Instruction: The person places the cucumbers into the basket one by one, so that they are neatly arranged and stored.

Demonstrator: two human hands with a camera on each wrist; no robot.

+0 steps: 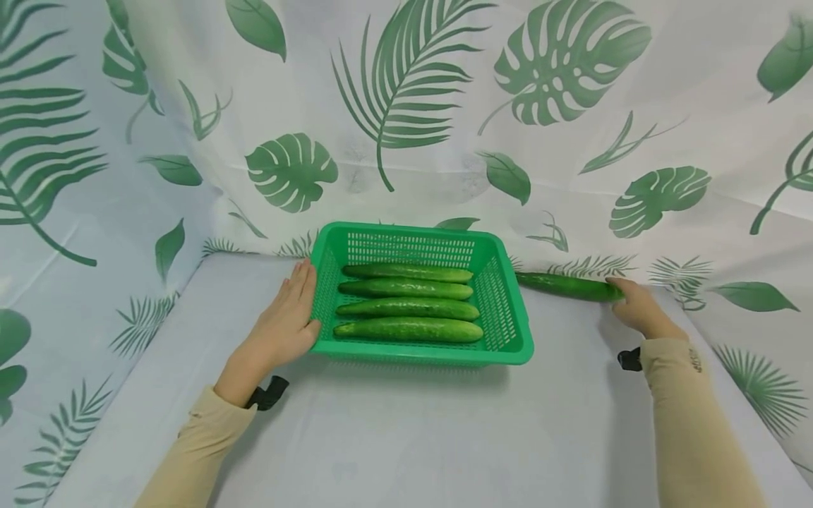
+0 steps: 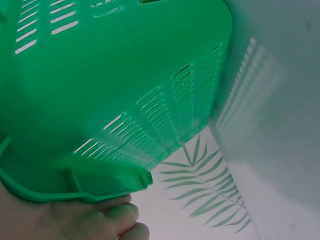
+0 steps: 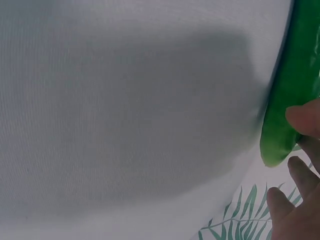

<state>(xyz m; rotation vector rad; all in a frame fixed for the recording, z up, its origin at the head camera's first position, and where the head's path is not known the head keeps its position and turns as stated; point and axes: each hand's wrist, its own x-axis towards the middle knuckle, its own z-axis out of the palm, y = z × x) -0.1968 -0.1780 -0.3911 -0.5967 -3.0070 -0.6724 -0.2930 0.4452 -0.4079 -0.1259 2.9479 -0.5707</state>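
Observation:
A green slotted basket stands mid-table with several cucumbers lying side by side in it. My left hand rests flat against its left wall, fingers straight. In the left wrist view those fingers sit just below the rim of the basket. One more cucumber lies on the table right of the basket. My right hand holds its right end. In the right wrist view the thumb lies on the cucumber and the fingers curl by its tip.
A white cloth covers the table. Leaf-printed curtains close in the left, back and right sides, close behind the basket and the loose cucumber. Black straps sit at both wrists.

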